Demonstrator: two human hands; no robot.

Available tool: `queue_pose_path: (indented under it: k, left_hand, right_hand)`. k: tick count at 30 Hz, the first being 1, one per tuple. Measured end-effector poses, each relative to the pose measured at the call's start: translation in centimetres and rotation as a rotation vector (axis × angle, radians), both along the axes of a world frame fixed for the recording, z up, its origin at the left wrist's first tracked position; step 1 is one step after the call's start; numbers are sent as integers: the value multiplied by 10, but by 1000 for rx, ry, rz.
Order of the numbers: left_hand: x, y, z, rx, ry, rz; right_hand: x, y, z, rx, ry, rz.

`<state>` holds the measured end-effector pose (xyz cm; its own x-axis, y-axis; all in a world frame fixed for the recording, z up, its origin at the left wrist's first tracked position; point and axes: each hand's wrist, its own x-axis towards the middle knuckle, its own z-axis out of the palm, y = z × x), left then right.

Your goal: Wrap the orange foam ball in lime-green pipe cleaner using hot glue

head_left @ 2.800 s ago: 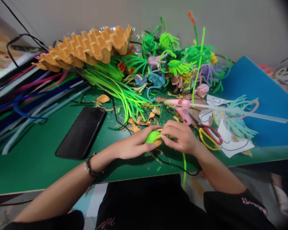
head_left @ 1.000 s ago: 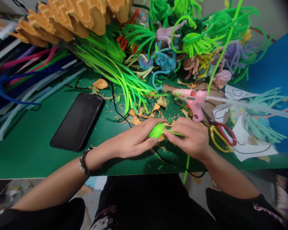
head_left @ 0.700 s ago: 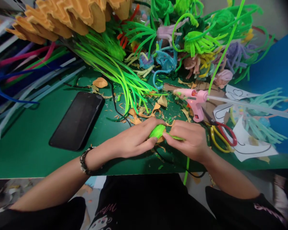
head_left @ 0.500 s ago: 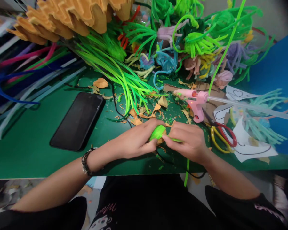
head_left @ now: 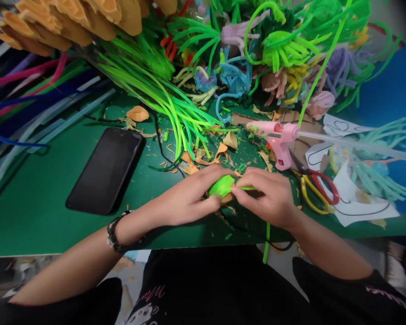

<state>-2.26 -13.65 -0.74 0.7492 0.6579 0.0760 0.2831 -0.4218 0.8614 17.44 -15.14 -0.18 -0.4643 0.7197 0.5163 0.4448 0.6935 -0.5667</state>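
Between my hands is a small cup-like piece of orange egg carton covered in bright green pipe cleaner (head_left: 222, 186). My left hand (head_left: 198, 194) is closed round its left side, the thumb along the near edge. At its right edge, my right hand (head_left: 267, 192) pinches a strand of green pipe cleaner (head_left: 246, 188) between thumb and forefinger. Below that hand a green end hangs past the table edge. Just beyond it lies a pink hot glue gun (head_left: 274, 137) with a clear glue stick in its back. Scissors (head_left: 320, 189) with red and yellow handles lie to its right.
A black phone (head_left: 104, 169) lies on the green table (head_left: 30, 198) at left. Loose green pipe cleaners (head_left: 176, 108), orange carton pieces (head_left: 77, 20) and fuzzy pipe-cleaner flowers (head_left: 237, 76) fill the back. Scraps, a black cord and paper cutouts (head_left: 362, 203) surround the hands.
The view has shifted slightly. My right fingers have loosened a little from their tighter curl, with the pipe cleaner strand showing more between them. My left hand keeps its hold on the green-covered piece.
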Motion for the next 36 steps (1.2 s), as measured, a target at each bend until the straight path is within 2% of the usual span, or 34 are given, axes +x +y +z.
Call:
queue_pose_path:
  k: [5, 14, 17, 23, 31, 36]
  left_hand:
    - [-1, -1, -4, -68, -46, -33]
    - [0, -1, -1, -91, -17, -31]
    - [2, 0, -3, -45, -12, 10]
    - [3, 1, -10, -11, 6, 181]
    - [4, 3, -7, 33, 16, 267]
    - [3, 3, -6, 50, -5, 273]
  right_hand:
    - [0, 0, 1, -44, 32, -8]
    - [-1, -2, -1, 24, -20, -9]
    - [-1, -2, -1, 14, -35, -39]
    - [-2, -6, 2, 67, -51, -104]
    - [-3, -10, -4, 73, -71, 76]
    - [-1, -8, -8, 101, -77, 157]
